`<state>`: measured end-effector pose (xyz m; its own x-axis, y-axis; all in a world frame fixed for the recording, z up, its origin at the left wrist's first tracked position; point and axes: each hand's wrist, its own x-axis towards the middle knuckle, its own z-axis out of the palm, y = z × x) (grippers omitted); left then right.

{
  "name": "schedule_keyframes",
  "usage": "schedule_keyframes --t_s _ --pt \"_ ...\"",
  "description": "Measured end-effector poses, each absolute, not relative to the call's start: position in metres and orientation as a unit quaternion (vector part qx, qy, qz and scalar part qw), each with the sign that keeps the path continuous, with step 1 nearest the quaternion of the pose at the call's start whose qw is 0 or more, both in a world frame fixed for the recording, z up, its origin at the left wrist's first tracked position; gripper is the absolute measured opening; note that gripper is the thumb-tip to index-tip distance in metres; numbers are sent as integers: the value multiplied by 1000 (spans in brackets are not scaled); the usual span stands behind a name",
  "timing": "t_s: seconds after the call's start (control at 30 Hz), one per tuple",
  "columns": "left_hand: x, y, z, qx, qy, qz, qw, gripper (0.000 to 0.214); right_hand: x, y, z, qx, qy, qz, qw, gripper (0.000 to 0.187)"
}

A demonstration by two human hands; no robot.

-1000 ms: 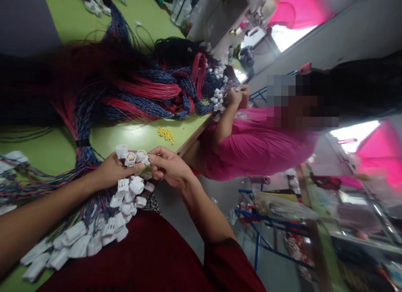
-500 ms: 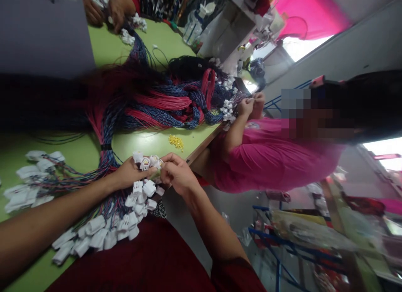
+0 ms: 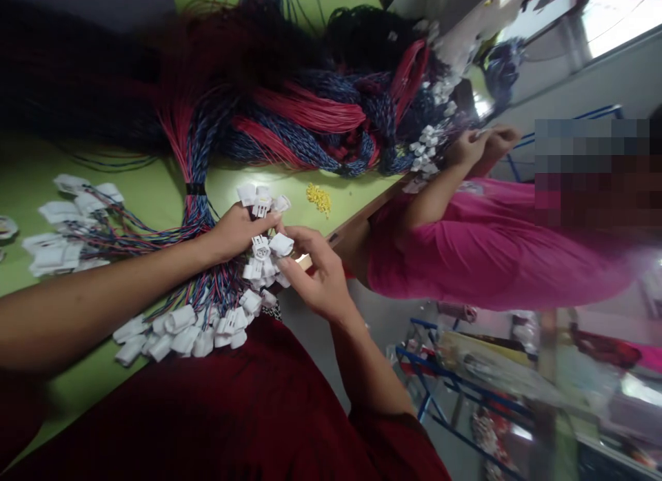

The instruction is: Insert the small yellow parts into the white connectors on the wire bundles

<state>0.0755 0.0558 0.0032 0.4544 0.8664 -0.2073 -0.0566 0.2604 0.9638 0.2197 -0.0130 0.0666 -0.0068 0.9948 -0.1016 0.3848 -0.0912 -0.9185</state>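
A white connector (image 3: pixel 282 244) sits between the thumb and forefinger of the right hand (image 3: pixel 318 267), whose grip is closed on it by the tabletop's (image 3: pixel 232 181) edge. Just beside it, the left hand (image 3: pixel 235 229) has its grip closed around a few white housings (image 3: pixel 261 200), though their exact number is hard to make out. More connectors (image 3: pixel 178 336) lie near the person's dark red clothing (image 3: pixel 217 405). The wires gather at a black tie (image 3: pixel 195 189); yellow pieces (image 3: pixel 319 198) lie beyond the hands. Farther off, a co-worker in a pink shirt (image 3: pixel 480 253) holds both hands (image 3: pixel 465 149) near another wire bundle.
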Motion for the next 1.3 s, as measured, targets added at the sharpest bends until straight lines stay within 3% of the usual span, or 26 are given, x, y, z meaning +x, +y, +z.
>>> schedule_keyframes --t_s 0.13,0.23,0.33,0.5,0.73,0.87,0.97,1.13,1.3 --pt "73 54 5 511 392 353 679 20 219 -12 54 -648 -530 405 367 11" --pt "73 54 5 537 370 351 672 19 220 -12 51 -622 -546 401 394 27" --pt "75 54 4 543 396 359 647 20 216 -18 57 -576 -638 359 363 43" --pt "73 53 3 552 392 359 642 25 208 -20 55 -643 -582 315 385 16" --pt "69 50 3 633 344 328 612 24 215 -11 38 -682 -482 374 403 27" --pt "69 52 3 647 351 302 605 27 252 -1 17 -733 -487 212 426 25" --pt "69 54 2 636 357 297 616 29 286 14 -1 -796 -466 103 372 18" --pt "71 55 4 574 367 317 660 30 302 34 -12 -847 -456 87 259 26" --pt "71 54 9 517 369 320 703 36 294 37 -11 -833 -493 68 241 22"
